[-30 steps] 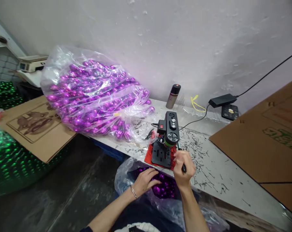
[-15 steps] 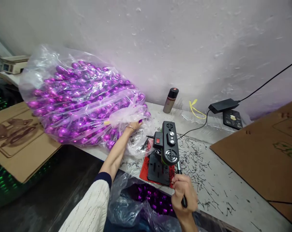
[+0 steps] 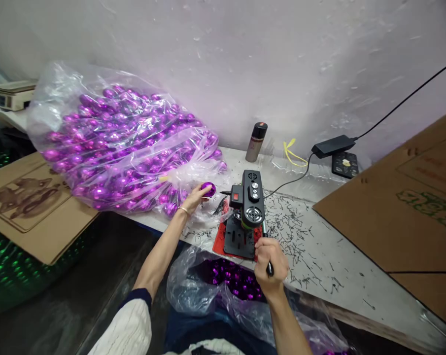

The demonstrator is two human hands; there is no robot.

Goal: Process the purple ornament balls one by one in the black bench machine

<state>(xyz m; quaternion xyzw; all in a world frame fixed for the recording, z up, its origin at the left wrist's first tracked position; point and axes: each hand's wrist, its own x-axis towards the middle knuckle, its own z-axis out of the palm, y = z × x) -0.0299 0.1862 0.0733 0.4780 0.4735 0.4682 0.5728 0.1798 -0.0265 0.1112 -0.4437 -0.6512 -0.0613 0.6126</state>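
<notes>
Between the fingertips of my left hand (image 3: 193, 200) is a shiny purple ball (image 3: 209, 189), just outside the mouth of a big clear plastic bag (image 3: 63, 88) full of such balls. My right hand (image 3: 270, 261) is closed round the black-gripped lever (image 3: 269, 269) of a small black press machine (image 3: 253, 197) with fans, buttons and a red switch. Its slotted black base (image 3: 239, 239) stands on a red mat (image 3: 219, 242). Below the table edge, a second clear bag (image 3: 188, 286) with purple balls (image 3: 233, 278) lies open over my lap.
Short black bits (image 3: 296, 227) litter the table right of the machine. Behind it stand a spray can (image 3: 256, 142), a yellow ribbon (image 3: 292, 153), a power adapter (image 3: 333, 146) and a black phone-like object (image 3: 344, 164). Cardboard boxes (image 3: 403, 207) flank both sides; green shiny items lie lower left.
My left hand has come out of the big bag's mouth, now with a purple ball in its fingers. My right hand still grips the lever. The view has shifted slightly.
</notes>
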